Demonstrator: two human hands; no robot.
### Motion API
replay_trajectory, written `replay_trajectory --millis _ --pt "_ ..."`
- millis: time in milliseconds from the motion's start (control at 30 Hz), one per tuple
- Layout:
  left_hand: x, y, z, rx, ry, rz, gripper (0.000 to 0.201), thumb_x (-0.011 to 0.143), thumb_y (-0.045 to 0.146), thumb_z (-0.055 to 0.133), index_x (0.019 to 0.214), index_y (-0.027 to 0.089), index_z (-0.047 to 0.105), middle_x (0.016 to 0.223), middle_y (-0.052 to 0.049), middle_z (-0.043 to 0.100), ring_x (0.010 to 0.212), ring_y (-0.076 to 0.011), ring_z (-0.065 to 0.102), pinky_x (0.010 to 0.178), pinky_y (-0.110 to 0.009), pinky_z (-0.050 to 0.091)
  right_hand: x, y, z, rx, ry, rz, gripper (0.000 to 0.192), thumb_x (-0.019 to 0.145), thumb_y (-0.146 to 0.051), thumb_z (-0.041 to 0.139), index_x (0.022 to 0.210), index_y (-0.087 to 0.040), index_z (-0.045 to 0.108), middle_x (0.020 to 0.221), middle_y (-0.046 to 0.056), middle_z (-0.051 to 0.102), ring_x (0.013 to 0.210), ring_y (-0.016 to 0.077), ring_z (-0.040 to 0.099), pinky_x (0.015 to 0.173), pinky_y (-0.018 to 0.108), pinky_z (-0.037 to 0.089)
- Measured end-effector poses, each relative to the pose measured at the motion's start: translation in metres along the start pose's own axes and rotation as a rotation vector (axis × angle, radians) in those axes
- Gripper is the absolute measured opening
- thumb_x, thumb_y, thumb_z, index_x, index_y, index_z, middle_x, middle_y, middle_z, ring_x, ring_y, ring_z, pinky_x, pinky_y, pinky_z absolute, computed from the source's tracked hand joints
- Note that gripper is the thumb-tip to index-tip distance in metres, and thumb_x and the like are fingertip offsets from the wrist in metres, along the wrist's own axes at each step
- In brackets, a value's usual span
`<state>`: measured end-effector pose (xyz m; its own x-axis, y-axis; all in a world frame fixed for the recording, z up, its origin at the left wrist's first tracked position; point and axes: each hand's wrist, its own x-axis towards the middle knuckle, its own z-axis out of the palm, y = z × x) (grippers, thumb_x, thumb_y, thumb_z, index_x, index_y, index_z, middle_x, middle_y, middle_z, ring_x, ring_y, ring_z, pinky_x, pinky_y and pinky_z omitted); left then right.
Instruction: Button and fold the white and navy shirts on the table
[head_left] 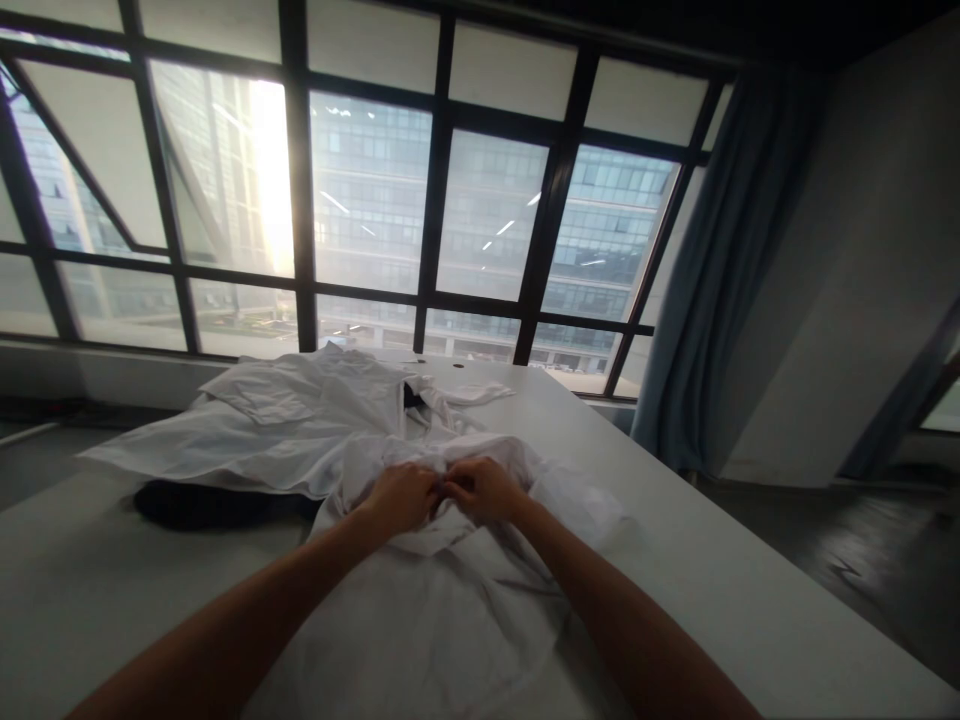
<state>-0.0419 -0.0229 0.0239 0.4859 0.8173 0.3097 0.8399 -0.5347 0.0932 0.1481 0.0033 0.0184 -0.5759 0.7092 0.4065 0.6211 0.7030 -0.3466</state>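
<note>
Pinching white fabric between both sets of fingers, with left hand [401, 497] and right hand [484, 488] meeting knuckle to knuckle at the picture's centre, over the near white shirt [442, 610] spread on the table [750, 600]. Apparently working a small spot along the shirt's front, perhaps a button or a placket; too dim and too small to tell which. Fingers curled tight on the cloth, tips nearly touching, forearms running in from 7 and 5 o'clock. Judged as mid-step: fastening or straightening at one point, with the next move calling for a steady pinch and a short shift along the same edge without dragging the shirt. Lying directly under and toward 6 o'clock of the fingers, most of that shirt; heaped toward 11 o'clock, more white garments [277, 420] over a dark cloth [202, 503]. Beyond, at 12 o'clock, a wide grid window [450, 220]; at 2 o'clock, a blue curtain [720, 270].
</note>
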Motion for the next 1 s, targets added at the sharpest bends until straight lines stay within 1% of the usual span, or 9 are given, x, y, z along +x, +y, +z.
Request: replay_trajectory --millis 100,167,233,333,433,600,767,867,1000 --pt "0.001 -0.015 0.011 0.042 0.014 -0.092 0.029 0.088 0.04 0.055 0.097 0.018 0.072 0.108 -0.014 0.068 0.1 -0.031 0.061 0.084 -0.04 0.043 -0.001 0.003 0.002 -0.015 -0.191 -0.004 0.027 0.084 -0.032 0.06 0.064 -0.016 0.068 0.052 -0.003 0.054 0.05 0.0087 0.043 0.051 0.021 0.029" --pt "0.002 -0.02 0.015 0.069 0.025 -0.142 0.035 0.09 0.046 0.051 0.101 0.02 0.072 0.115 -0.014 0.066 0.106 -0.0319 0.059 0.087 -0.043 0.042 0.0 0.005 0.002 -0.049 -0.262 0.03 0.038 0.086 -0.035 0.058 0.054 -0.015 0.064 0.046 -0.003 0.047 0.046 0.0074 0.038 0.049 0.022 0.025" --pt "0.003 -0.021 0.016 0.081 0.029 -0.16 0.037 0.089 0.048 0.051 0.103 0.021 0.072 0.116 -0.013 0.065 0.107 -0.0323 0.058 0.088 -0.044 0.041 0.001 0.006 0.001 -0.084 -0.289 0.085 0.047 0.09 -0.039 0.053 0.05 -0.016 0.062 0.044 -0.002 0.048 0.045 0.0081 0.038 0.049 0.023 0.025" --pt "0.003 -0.015 0.015 0.095 0.033 -0.095 0.032 0.083 0.045 0.061 0.101 0.022 0.073 0.114 -0.014 0.064 0.109 -0.0335 0.055 0.089 -0.045 0.04 0.002 0.004 0.004 -0.183 -0.176 0.197 0.047 0.09 -0.043 0.052 0.052 -0.019 0.065 0.051 0.004 0.058 0.048 0.0121 0.047 0.05 0.025 0.029" --pt "0.004 -0.009 0.014 0.075 0.018 -0.011 0.023 0.082 0.036 0.063 0.095 0.022 0.074 0.108 -0.013 0.064 0.108 -0.0323 0.054 0.088 -0.044 0.039 0.002 0.001 0.014 -0.241 -0.037 0.258 0.037 0.08 -0.049 0.063 0.056 -0.02 0.067 0.057 0.007 0.064 0.054 0.0166 0.056 0.052 0.025 0.033" --pt "0.004 -0.007 0.015 0.017 0.023 0.002 0.016 0.084 0.028 0.06 0.083 0.019 0.073 0.101 -0.012 0.067 0.102 -0.0299 0.056 0.087 -0.043 0.038 0.002 -0.001 0.024 -0.249 -0.045 0.312 0.022 0.074 -0.037 0.067 0.06 -0.019 0.069 0.064 0.009 0.068 0.057 0.0194 0.059 0.051 0.025 0.035" --pt "0.004 -0.008 0.009 0.026 0.087 -0.004 0.017 0.084 0.027 0.058 0.081 0.017 0.071 0.1 -0.013 0.067 0.1 -0.0297 0.056 0.086 -0.044 0.036 0.004 0.006 0.01 0.048 -0.116 0.288 0.023 0.072 -0.02 0.06 0.05 -0.017 0.059 0.047 -0.001 0.055 0.048 0.0114 0.049 0.046 0.022 0.03" --pt "0.004 -0.005 0.005 0.01 0.133 0.036 0.019 0.086 0.031 0.057 0.081 0.018 0.07 0.1 -0.011 0.067 0.101 -0.0285 0.055 0.087 -0.042 0.036 0.003 0.01 0.001 0.275 -0.114 0.352 0.025 0.076 -0.026 0.058 0.053 -0.019 0.056 0.043 -0.005 0.047 0.041 0.0087 0.042 0.042 0.019 0.029" --pt "0.006 -0.002 0.005 -0.186 0.123 0.01 0.019 0.088 0.031 0.054 0.081 0.02 0.067 0.089 -0.006 0.068 0.091 -0.0232 0.059 0.083 -0.036 0.037 0.001 0.008 -0.002 0.495 -0.085 0.365 0.021 0.079 -0.035 0.056 0.064 -0.02 0.052 0.047 -0.007 0.045 0.039 0.0073 0.038 0.036 0.017 0.029"
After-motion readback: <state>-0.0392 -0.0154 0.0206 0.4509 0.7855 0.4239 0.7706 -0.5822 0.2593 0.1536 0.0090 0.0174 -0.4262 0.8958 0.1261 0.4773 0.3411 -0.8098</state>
